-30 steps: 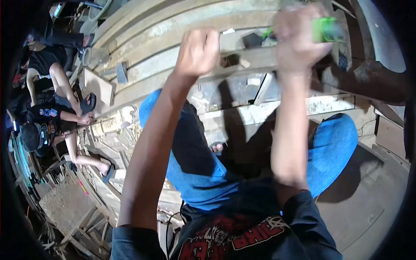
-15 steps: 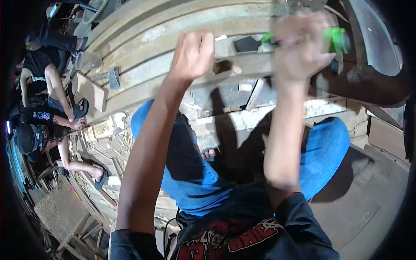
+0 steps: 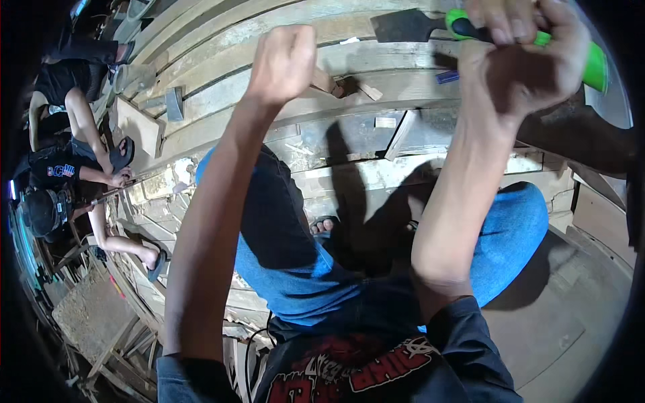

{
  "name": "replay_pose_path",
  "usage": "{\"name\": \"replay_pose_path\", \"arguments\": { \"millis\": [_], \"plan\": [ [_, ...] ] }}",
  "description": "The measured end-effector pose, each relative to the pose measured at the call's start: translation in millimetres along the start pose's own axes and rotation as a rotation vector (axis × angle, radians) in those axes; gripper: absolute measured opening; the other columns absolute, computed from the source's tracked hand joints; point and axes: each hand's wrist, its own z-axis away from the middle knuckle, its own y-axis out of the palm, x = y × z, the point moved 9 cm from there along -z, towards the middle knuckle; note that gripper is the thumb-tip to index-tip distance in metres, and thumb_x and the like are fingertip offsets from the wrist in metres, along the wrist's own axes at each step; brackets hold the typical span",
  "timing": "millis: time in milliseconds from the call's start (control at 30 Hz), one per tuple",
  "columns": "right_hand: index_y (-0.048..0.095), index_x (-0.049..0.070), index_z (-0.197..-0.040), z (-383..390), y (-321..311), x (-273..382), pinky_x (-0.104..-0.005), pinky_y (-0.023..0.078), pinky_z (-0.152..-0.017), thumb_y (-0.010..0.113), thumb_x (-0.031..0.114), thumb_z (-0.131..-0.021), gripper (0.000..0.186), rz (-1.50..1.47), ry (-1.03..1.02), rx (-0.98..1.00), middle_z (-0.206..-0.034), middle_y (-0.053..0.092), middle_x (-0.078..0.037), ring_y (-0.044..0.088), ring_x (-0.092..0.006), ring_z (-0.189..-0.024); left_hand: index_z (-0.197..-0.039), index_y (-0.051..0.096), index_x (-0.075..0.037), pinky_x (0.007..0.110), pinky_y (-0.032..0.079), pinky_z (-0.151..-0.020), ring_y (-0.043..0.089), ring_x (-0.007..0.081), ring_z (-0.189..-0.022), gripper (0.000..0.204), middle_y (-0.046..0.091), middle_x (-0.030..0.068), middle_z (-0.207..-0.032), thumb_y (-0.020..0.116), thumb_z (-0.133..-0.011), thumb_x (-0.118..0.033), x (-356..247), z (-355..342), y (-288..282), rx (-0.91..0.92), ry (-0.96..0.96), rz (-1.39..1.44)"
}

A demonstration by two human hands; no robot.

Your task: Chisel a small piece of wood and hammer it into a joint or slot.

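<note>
My right hand (image 3: 527, 57) is wrapped round the green and black handle (image 3: 594, 67) of a chisel, raised over the slats at upper right. Its wide, dark flat blade (image 3: 405, 27) points left. Farther left, my left hand (image 3: 285, 64) is closed in a fist above the wooden slats (image 3: 255, 87). A small brown wood block (image 3: 326, 82) shows right beside that fist; what the fingers hold, if anything, is hidden. To the block's right lies a wood offcut (image 3: 369, 91). A small blue item (image 3: 447, 77) rests on a slat below the chisel.
A hatchet-like tool (image 3: 173, 104) lies at left near a tilted board (image 3: 138, 134). Beyond it another person (image 3: 60, 171) sits among wood scraps. A dark curved piece (image 3: 578, 131) stands at right. Below my hands, a loose wood strip (image 3: 401, 134) lies between my knees.
My right hand has moved right with the chisel, whose blade and grip now show clearly. My left fist has shifted slightly left and up, and the brown block beside it shows.
</note>
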Motion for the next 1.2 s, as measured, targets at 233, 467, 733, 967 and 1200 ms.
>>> {"name": "replay_pose_path", "arguments": {
  "millis": [233, 467, 733, 967, 1200],
  "plan": [
    [0.062, 0.003, -0.085, 126.8, -5.1, -86.0, -0.0271, 0.04, -0.059, 0.057, -0.001, -0.084, 0.007, 0.739, 0.065, 0.174, -0.076, 0.055, -0.004, 0.056, -0.0153, -0.064, -0.076, 0.054, 0.008, 0.042, 0.045, -0.067, 0.054, 0.0224, -0.065, 0.045, 0.05, 0.0194, -0.062, 0.046, -0.097, -0.031, 5.1, 6.7, 6.5, -0.057, -0.015, 0.043],
    [0.045, 0.013, -0.081, 13.2, 4.6, 15.2, -0.022, 0.032, -0.046, 0.047, 0.016, -0.1, 0.019, 0.377, 0.045, -0.261, -0.06, 0.032, 0.006, 0.03, -0.0074, -0.046, -0.076, 0.051, 0.008, 0.045, 0.044, -0.064, 0.051, 0.0254, -0.061, 0.041, 0.05, 0.0232, -0.064, 0.045, -0.096, -0.028, 0.2, 8.8, 10.6, -0.047, 0.07, 0.028],
    [0.048, 0.005, -0.073, 118.7, -47.7, -78.5, -0.027, 0.036, -0.045, 0.06, -0.001, -0.084, 0.018, 0.189, 0.267, -0.247, -0.054, 0.048, 0.0, 0.044, -0.0076, -0.046, -0.074, 0.047, 0.006, 0.046, 0.043, -0.061, 0.047, 0.0284, -0.058, 0.034, 0.048, 0.0267, -0.065, 0.043, -0.095, -0.02, -22.9, 7.6, 19.5, -0.03, 0.095, 0.013],
    [0.046, 0.01, -0.072, 47.0, -30.9, -3.9, -0.0287, 0.036, -0.054, 0.046, 0.026, -0.099, 0.032, 0.184, 0.156, -0.116, -0.064, 0.048, -0.002, 0.042, -0.0109, -0.054, -0.075, 0.046, 0.006, 0.043, 0.041, -0.059, 0.041, 0.0187, -0.059, 0.037, 0.042, 0.0174, -0.06, 0.043, -0.096, -0.023, -43.1, 16.1, 15.7, -0.055, 0.303, -0.062],
    [0.046, 0.007, -0.075, 107.3, -46.5, -65.6, -0.0268, 0.037, -0.045, 0.056, 0.005, -0.093, 0.021, 0.385, 0.048, -0.223, -0.052, 0.044, -0.002, 0.042, -0.0118, -0.043, -0.073, 0.045, 0.006, 0.04, 0.04, -0.058, 0.042, 0.0145, -0.062, 0.039, 0.038, 0.0127, -0.06, 0.045, -0.098, -0.025, -19.7, 5.9, 28.4, -0.024, 0.038, 0.042]
  ]
}}
